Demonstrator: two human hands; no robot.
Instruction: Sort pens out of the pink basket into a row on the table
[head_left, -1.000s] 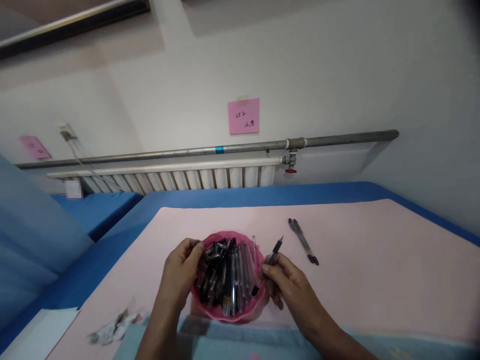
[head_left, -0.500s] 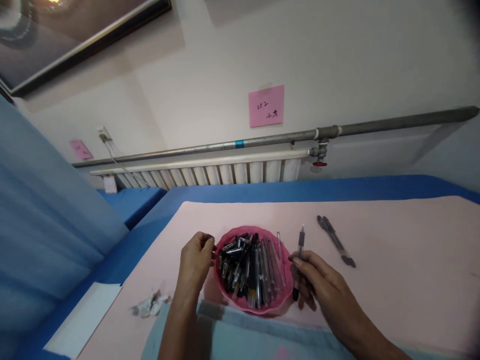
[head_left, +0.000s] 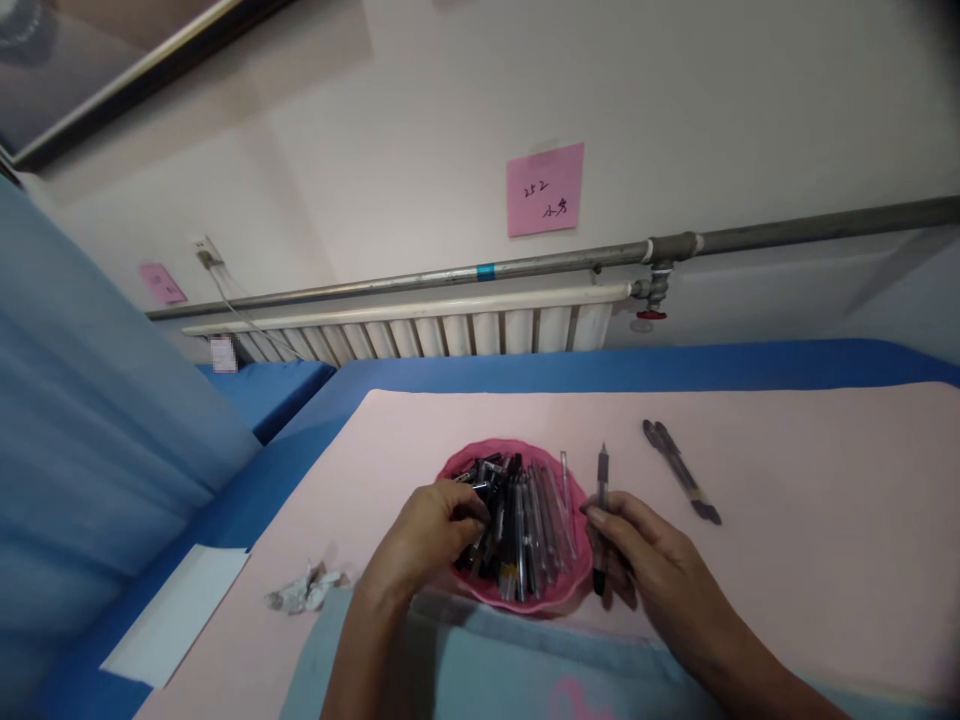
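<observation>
My right hand (head_left: 637,545) pinches an uncapped pen (head_left: 602,470) upright beside the basket, its tip pointing away from me and its dark end below my fingers. My left hand (head_left: 435,525) reaches over the left side of a pink basket (head_left: 551,605), thumb and fingertips drawn together among black pen caps (head_left: 487,470); whatever they hold is hidden. Clear pen barrels (head_left: 536,530) lie side by side in the right half of the basket.
A bundle of pens (head_left: 681,470) lies on the pink sheet (head_left: 810,520) at the right. Crumpled tissue (head_left: 307,588) and a white paper (head_left: 180,610) are at the left. Behind the blue table edge (head_left: 600,368) runs a radiator (head_left: 450,335).
My left hand has moved right, from the basket's left rim to over the pen caps inside. My right hand still holds the pen in nearly the same place. The view has shifted slightly.
</observation>
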